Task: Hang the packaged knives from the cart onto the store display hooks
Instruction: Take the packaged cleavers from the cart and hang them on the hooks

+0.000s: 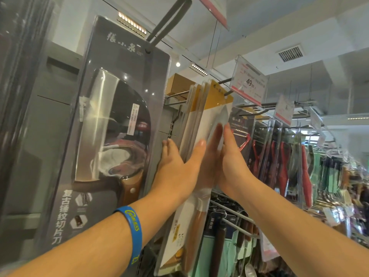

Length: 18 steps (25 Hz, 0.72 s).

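A stack of packaged knives (216,100), with yellow-topped cards under clear plastic, was seen hung on a display hook (223,81), pushed back from the hook's outer end, where a price label (249,82) marked 49 was fixed. The stack was clamped by the left hand (177,162): its fingers were laid behind the rear side of the packs and its thumb was pressed on the front side, so that the packs were pinched between them near mid-height. A blue wristband (132,230) with yellow lettering was worn on the left forearm. The right hand (233,162) was held flat against the front face of the outermost pack, with its fingers straight, together and pointed upward, and nothing was enclosed by them; a reflection of it was shown in the glossy plastic. The lower ends of the packs, where wooden handles could be made out, were hung free below both wrists. To the left of the stack, a large grey cleaver package (119,108) was hung from a dark looped hook (169,19), close to the camera and touched by nothing. To the right, further packs with red-handled tools (257,152) were hung on neighbouring hooks, and below them a lower row of hanging packs (219,226) was seen.
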Available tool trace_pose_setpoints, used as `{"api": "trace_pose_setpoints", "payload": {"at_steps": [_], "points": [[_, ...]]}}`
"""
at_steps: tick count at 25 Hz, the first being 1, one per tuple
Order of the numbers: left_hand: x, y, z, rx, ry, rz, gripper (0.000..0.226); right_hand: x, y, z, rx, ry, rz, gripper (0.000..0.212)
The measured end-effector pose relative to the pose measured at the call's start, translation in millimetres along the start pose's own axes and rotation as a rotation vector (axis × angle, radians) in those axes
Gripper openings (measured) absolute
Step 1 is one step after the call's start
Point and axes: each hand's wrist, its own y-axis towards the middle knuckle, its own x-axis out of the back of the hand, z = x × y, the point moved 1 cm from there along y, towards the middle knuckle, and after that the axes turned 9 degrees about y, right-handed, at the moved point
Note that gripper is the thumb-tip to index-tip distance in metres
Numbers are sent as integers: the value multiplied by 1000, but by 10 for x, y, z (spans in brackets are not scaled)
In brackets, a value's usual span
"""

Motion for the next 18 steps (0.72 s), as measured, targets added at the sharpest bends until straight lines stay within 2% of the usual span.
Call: {"api": "trace_pose_setpoints", "payload": {"at_steps": [4, 6, 11, 15, 18], "points": [[29, -39, 34, -13, 13, 18, 119, 48, 48, -37, 28, 23, -6, 151], [25, -50, 52, -12, 27, 18, 125, 88, 52, -33, 47, -13, -37, 156], [2, -45, 107, -18, 74, 5, 132, 150, 29, -75, 16, -87, -40, 143], [-12, -70, 149, -33, 98, -17, 137, 177, -44, -62, -18, -254, 35, 103], [-15, -66, 174, -36, 121, -19, 140, 224, -90, -62, 7, -353, 13, 88]]}}
